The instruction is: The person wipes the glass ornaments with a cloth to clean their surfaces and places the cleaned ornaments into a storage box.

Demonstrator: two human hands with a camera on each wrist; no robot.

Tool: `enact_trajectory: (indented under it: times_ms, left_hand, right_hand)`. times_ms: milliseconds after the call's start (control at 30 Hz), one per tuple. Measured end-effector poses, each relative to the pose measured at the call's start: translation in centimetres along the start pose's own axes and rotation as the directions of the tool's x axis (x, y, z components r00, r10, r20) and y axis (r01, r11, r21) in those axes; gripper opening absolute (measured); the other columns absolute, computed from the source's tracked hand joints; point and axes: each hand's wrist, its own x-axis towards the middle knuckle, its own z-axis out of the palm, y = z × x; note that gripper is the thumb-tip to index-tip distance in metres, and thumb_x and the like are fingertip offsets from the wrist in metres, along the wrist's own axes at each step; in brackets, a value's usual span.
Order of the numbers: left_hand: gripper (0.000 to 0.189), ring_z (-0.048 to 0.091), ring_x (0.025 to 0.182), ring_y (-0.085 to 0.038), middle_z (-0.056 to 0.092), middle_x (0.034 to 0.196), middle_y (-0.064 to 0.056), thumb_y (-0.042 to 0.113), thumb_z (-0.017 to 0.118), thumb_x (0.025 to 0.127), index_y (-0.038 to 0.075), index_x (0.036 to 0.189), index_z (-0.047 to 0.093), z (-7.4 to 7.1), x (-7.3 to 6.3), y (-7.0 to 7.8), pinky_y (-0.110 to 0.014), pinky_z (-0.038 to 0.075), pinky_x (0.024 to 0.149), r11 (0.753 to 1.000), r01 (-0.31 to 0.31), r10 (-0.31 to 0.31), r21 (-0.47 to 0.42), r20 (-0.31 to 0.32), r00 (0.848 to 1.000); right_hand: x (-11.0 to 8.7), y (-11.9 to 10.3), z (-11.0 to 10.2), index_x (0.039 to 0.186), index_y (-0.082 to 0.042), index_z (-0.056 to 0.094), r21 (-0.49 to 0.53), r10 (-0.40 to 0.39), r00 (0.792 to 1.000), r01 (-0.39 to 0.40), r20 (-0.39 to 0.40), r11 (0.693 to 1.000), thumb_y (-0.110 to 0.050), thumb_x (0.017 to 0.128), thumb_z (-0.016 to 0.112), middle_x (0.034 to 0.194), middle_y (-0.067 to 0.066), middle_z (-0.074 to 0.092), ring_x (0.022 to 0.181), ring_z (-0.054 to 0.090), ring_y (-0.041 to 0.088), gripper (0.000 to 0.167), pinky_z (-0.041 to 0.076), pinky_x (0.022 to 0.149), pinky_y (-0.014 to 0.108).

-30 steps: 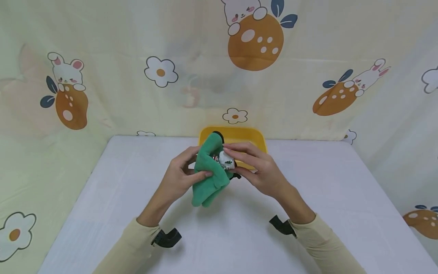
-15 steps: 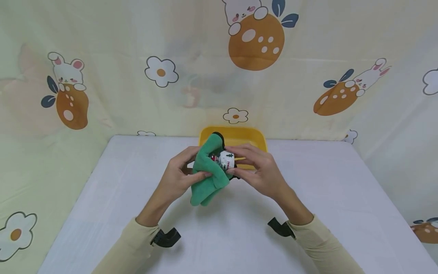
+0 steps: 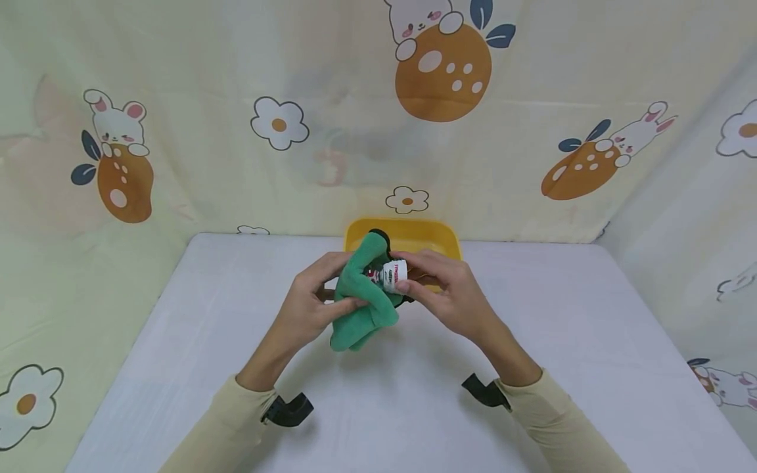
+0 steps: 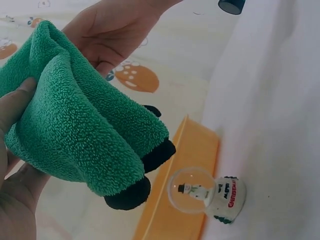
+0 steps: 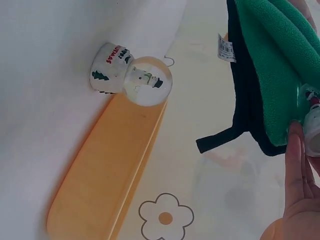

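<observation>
A small snow globe (image 3: 395, 276) with a white, red-lettered base lies sideways between the two hands, above the table. My left hand (image 3: 310, 295) holds a green cloth (image 3: 362, 322) with dark edging, folded around the globe's dome; the cloth covers most of the dome. My right hand (image 3: 449, 289) grips the globe's base between thumb and fingers. In the right wrist view the base (image 5: 313, 131) shows at the right edge, against the cloth (image 5: 265, 75). A second snow globe (image 4: 227, 200), with a snowman inside, stands on the table in both wrist views; in the head view the hands hide it.
A yellow plastic tray (image 3: 414, 230) sits at the table's back edge, behind the hands. The second globe stands beside it. A patterned curtain (image 3: 225, 177) hangs behind the white table (image 3: 532, 315). Black wrist mounts (image 3: 288, 411) are strapped at both sleeves.
The globe's base has turned in my right hand: the tree print has rolled away and red lettering has come into view. The right thumb has shifted upward. My left hand stays nearly still.
</observation>
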Motion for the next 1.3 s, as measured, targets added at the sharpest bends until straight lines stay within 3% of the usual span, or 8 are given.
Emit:
enact_trajectory:
  times_ms: [200,367,467,733,900,1067,1300]
  left_hand:
    - [0.061,0.060,0.112,-0.024,0.060,0.133,-0.005,-0.001,0.080,0.085,0.012,0.140,0.058,0.16,-0.01,0.04,-0.036,0.064,0.078,1.000,-0.010,0.010,0.009,0.005,1.000]
    - [0.061,0.059,0.116,-0.024,0.060,0.133,-0.007,0.000,0.080,0.084,0.010,0.140,0.059,0.36,0.04,0.30,-0.034,0.063,0.079,0.999,0.002,-0.002,0.035,-0.004,1.000]
    - [0.062,0.060,0.117,-0.024,0.060,0.133,-0.007,-0.001,0.081,0.084,0.010,0.141,0.058,0.39,0.03,0.38,-0.033,0.063,0.079,0.999,0.003,-0.003,0.049,-0.008,1.000]
    - [0.062,0.062,0.114,-0.024,0.060,0.133,-0.008,-0.002,0.081,0.084,0.009,0.140,0.058,0.40,-0.01,0.17,-0.033,0.063,0.079,0.999,-0.009,0.010,0.051,-0.012,1.000]
    - [0.061,0.062,0.109,-0.024,0.060,0.133,-0.008,-0.001,0.080,0.084,0.008,0.140,0.058,0.37,-0.03,0.05,-0.033,0.063,0.078,0.999,-0.003,0.004,0.054,-0.018,1.000]
    - [0.062,0.062,0.106,-0.023,0.060,0.133,-0.007,-0.002,0.081,0.083,0.009,0.140,0.058,0.36,-0.08,-0.09,-0.034,0.064,0.077,0.999,0.003,-0.002,0.050,-0.027,1.000]
    - [0.062,0.064,0.104,-0.023,0.061,0.132,-0.006,-0.001,0.081,0.084,0.009,0.141,0.057,0.32,-0.05,0.14,-0.034,0.064,0.076,0.999,0.008,-0.006,0.052,-0.037,0.999]
  right_hand:
    - [0.09,-0.11,-0.01,0.133,-0.004,0.066,-0.005,0.051,0.999,-0.051,-0.005,0.999,-0.002,0.094,0.070,0.119,0.008,0.071,0.096,0.071,0.018,0.039,0.061,0.083,0.028]
    - [0.13,-0.18,-0.16,0.129,-0.007,0.068,0.027,0.123,0.992,-0.123,0.006,0.992,-0.007,0.097,0.068,0.109,0.005,0.072,0.081,0.069,0.018,0.032,0.063,0.073,0.029]
    - [0.08,-0.23,-0.27,0.131,-0.005,0.067,0.067,0.141,0.990,-0.142,0.026,0.988,-0.006,0.097,0.067,0.111,0.006,0.071,0.078,0.069,0.019,0.033,0.063,0.072,0.030]
    - [-0.25,-0.03,-0.37,0.140,-0.002,0.059,0.122,0.097,0.992,-0.106,0.077,0.987,-0.001,0.095,0.067,0.119,0.010,0.067,0.091,0.067,0.021,0.046,0.061,0.083,0.028]
    - [-0.29,-0.12,-0.37,0.144,-0.005,0.056,0.076,0.083,0.993,-0.089,0.080,0.993,0.000,0.094,0.069,0.117,0.009,0.066,0.093,0.064,0.021,0.053,0.061,0.083,0.027]
    - [-0.30,-0.12,-0.32,0.147,-0.006,0.054,0.009,0.078,0.994,-0.079,0.083,0.997,-0.001,0.093,0.070,0.122,0.008,0.065,0.098,0.067,0.018,0.056,0.062,0.086,0.033]
    - [-0.25,0.02,-0.31,0.148,-0.005,0.051,0.003,0.021,0.997,-0.021,0.077,1.000,0.003,0.090,0.072,0.125,0.010,0.063,0.101,0.069,0.020,0.063,0.060,0.089,0.030]
